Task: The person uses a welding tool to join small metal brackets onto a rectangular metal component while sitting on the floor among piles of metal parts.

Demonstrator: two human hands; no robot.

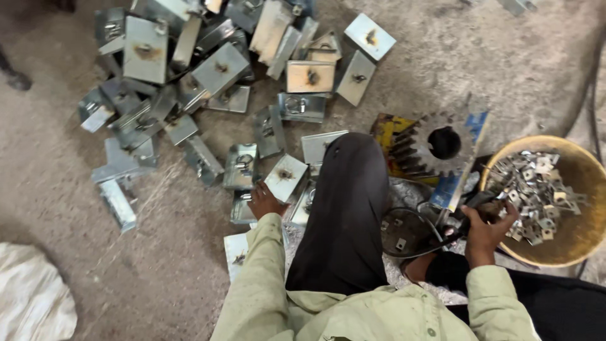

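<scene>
My left hand (265, 201) grips a small shiny square metal plate (286, 177) at the near edge of a pile of similar metal brackets (189, 82) spread over the floor. My right hand (486, 230) is closed around a dark tool handle with a black cable (410, 243) looping off it, right beside the rim of a round yellow bowl (587, 246) that holds several small metal clips (533, 189). My knee in dark trousers (347, 202) rises between the two hands.
A large rusty toothed gear (435, 145) stands on a yellow and blue block just beyond my knee. A white sack (31, 303) lies at the lower left. A dark shoe (16, 79) shows at the left edge. The floor is dusty concrete.
</scene>
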